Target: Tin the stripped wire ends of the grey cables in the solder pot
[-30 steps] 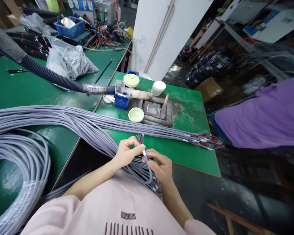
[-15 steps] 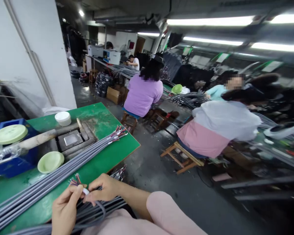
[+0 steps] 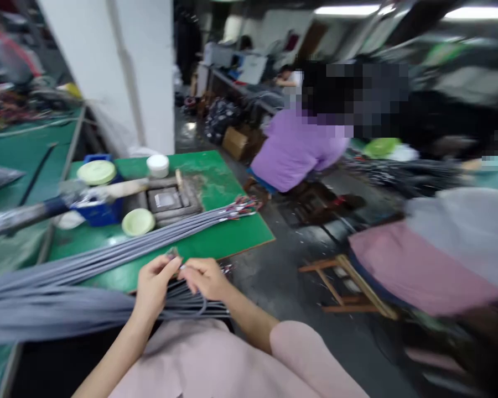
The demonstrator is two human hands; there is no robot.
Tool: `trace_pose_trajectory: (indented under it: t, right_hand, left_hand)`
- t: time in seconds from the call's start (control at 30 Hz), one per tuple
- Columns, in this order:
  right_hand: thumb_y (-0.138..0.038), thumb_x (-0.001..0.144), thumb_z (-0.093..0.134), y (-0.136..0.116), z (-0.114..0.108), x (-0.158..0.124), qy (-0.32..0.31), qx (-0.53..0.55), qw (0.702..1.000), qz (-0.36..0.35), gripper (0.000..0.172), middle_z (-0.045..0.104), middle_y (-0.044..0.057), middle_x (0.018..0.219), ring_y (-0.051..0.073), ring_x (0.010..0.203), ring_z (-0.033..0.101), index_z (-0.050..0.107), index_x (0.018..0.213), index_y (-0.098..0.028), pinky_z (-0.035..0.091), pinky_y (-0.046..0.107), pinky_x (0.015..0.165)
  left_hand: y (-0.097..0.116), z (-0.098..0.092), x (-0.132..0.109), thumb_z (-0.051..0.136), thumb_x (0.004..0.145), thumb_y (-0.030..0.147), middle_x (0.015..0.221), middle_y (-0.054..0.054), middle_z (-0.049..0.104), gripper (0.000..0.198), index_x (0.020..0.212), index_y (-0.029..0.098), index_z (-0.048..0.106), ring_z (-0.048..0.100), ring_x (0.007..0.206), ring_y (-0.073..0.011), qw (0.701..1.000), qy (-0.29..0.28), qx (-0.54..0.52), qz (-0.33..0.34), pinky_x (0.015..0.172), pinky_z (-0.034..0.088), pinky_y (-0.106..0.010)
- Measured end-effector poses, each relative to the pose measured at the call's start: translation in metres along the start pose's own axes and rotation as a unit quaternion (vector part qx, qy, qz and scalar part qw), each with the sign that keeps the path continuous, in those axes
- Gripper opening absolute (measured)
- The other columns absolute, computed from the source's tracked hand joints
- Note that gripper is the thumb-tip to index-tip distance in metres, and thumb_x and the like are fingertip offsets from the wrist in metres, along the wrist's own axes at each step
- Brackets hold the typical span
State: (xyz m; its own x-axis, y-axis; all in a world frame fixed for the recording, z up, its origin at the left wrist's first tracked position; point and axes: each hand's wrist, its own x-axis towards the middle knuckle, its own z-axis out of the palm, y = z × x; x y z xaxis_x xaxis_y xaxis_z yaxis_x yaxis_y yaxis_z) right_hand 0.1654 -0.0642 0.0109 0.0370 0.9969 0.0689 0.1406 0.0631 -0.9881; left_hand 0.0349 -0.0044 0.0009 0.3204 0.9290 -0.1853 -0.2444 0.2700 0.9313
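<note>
Both hands meet over the near edge of the green table, at the end of a grey cable. My left hand pinches the cable's tip, where thin wires show blurred above the fingers. Just right of it, my right hand is closed on the same cable close to its end; the cable loops down below this hand. A bundle of grey cables with stripped, coloured wire ends lies across the table beyond my hands. More grey cables lie nearer, at the left and under my hands.
On the table stand a pale green bowl, a white tub, a blue box and a metal-topped block. A person in purple and another in grey and pink sit beyond, near a wooden stool.
The view has swung left, so the table and people appear further right. Both hands are still on the cable end, and the coloured wires between the fingers are now less visible.
</note>
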Motion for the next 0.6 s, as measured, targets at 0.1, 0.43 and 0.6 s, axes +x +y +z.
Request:
trace_pose_trajectory:
  t: [0.1, 0.43, 0.6]
  right_hand:
    - [-0.046, 0.091, 0.047, 0.004, 0.002, 0.003, -0.005, -0.001, 1.0, -0.002, 0.038, 0.048, -0.006, 0.045, 0.008, 0.043, 0.043, 0.061, 0.071, -0.017, 0.039, 0.022, 0.053]
    - [-0.05, 0.092, 0.046, 0.011, 0.001, 0.008, -0.036, 0.004, 0.999, 0.002, 0.04, 0.05, -0.005, 0.044, 0.009, 0.041, 0.043, 0.061, 0.072, -0.018, 0.039, 0.026, 0.056]
    - [-0.05, 0.091, 0.047, 0.014, 0.003, 0.011, -0.05, 0.031, 0.998, 0.01, 0.041, 0.049, -0.005, 0.043, 0.009, 0.04, 0.042, 0.061, 0.071, -0.018, 0.038, 0.027, 0.054]
  left_hand:
    - [0.006, 0.004, 0.002, 0.079, 0.063, 0.036, 0.054, 0.003, 0.058, 0.029, 0.054, 0.015, 0.061, 0.049, 0.054, -0.0075, 1.0, -0.015, -0.01, -0.006, 0.056, 0.043, -0.02]
    - [0.011, 0.001, 0.001, 0.078, 0.063, 0.038, 0.056, 0.002, 0.061, 0.03, 0.054, 0.014, 0.062, 0.051, 0.055, -0.0082, 0.999, -0.009, -0.038, -0.013, 0.059, 0.044, -0.023]
    - [0.007, -0.001, 0.002, 0.077, 0.065, 0.035, 0.058, 0.002, 0.06, 0.028, 0.056, 0.014, 0.06, 0.051, 0.056, -0.0075, 0.999, -0.004, -0.041, -0.006, 0.06, 0.044, -0.022]
